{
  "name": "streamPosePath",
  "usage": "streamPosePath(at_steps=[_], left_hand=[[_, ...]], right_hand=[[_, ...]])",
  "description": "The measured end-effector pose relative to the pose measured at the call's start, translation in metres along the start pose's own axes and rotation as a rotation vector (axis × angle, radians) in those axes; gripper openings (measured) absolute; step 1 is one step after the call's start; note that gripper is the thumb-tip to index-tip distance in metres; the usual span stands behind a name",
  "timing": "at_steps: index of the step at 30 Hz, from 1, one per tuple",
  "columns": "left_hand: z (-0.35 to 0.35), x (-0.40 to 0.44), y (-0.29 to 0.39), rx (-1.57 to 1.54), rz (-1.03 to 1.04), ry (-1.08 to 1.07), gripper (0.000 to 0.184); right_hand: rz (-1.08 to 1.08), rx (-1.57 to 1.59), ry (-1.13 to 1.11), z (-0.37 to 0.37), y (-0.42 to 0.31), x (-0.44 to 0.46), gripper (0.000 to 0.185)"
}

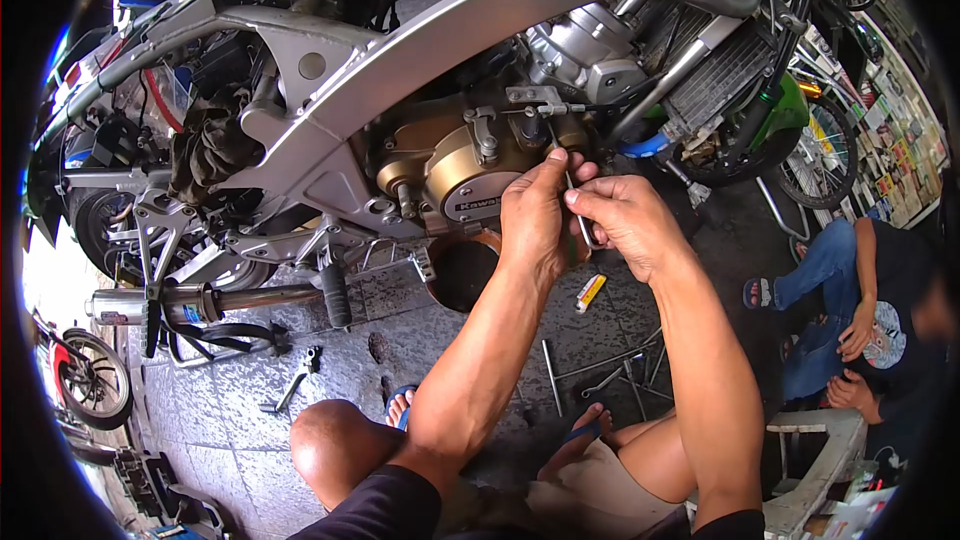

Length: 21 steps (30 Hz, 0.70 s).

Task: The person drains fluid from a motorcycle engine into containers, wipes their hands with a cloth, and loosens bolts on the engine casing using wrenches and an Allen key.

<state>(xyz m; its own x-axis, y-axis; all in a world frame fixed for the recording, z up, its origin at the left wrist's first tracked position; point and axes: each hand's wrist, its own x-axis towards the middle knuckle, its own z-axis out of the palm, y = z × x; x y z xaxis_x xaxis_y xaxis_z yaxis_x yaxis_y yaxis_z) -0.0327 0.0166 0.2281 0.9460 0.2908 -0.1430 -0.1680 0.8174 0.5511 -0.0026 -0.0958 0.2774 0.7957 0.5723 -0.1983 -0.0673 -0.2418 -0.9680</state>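
Observation:
Both my hands are closed in front of the motorcycle engine. My left hand [535, 205] pinches a thin metal rod [571, 180] near its upper part, thumb pointing up. Lower on the same rod, my right hand [630, 220] grips it between thumb and fingers. The rod's upper end reaches toward a small lever and bracket [535, 98] on the engine; I cannot make out whether they touch. Behind my left hand is the gold engine cover [455, 170] with raised lettering, partly hidden by my fingers.
A round open pan [465, 270] stands below the engine. On the tiled floor lie a yellow-and-white small box [591, 293], several wrenches [630, 370] and another tool [295, 380]. A person in jeans [825, 310] sits at the right, beside a worn stool [820, 460].

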Motion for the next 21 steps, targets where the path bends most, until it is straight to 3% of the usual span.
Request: streamPosePath(at_steps=[9,13,15,19,21], left_hand=[[0.003,0.001,-0.002,-0.093,-0.015,0.022,0.025],[-0.005,0.006,-0.004,-0.104,-0.111,-0.086,0.022],[0.014,-0.010,0.009,-0.209,-0.196,0.033,0.020],[0.012,-0.012,0.011,-0.099,-0.200,-0.002,0.023],[0.012,-0.008,0.003,-0.175,-0.049,-0.049,0.027]], right_hand=[[-0.018,0.045,0.067,0.004,-0.008,-0.002,0.019],[0.004,-0.032,0.023,-0.003,-0.008,0.004,0.020],[0.126,0.095,-0.037,-0.004,-0.015,0.004,0.024],[0.165,0.286,-0.098,-0.008,-0.015,0.006,0.025],[0.149,0.230,-0.129,-0.015,-0.009,0.011,0.024]])
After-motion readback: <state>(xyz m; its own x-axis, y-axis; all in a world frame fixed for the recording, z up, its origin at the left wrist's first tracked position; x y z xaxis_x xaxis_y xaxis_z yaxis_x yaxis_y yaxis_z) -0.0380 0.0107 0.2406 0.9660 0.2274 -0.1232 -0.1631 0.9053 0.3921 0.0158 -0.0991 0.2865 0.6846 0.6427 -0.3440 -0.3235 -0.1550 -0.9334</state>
